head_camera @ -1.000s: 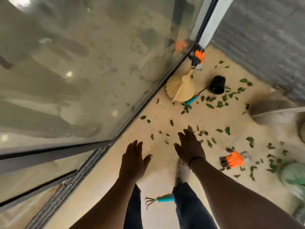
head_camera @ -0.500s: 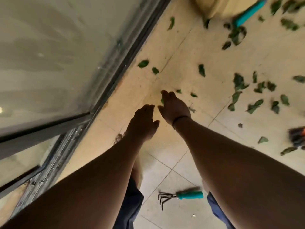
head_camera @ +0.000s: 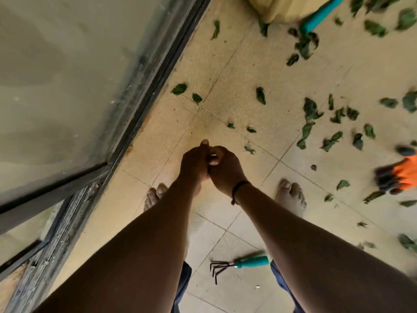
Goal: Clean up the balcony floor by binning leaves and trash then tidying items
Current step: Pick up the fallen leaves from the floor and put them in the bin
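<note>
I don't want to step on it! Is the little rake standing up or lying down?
Lying down. The little rake is flat on the floor tiles, between the person's legs.

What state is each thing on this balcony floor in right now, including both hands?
Left hand: closed, pressed against the right hand; contents not visible.
Right hand: closed against the left, above the floor.
Leaves: scattered loose on the tiles, not binned.
Hand rake: lying flat between the legs.
Orange glove: lying on the floor at the right edge.
Sliding glass door: cannot tell whether open or shut.
</note>
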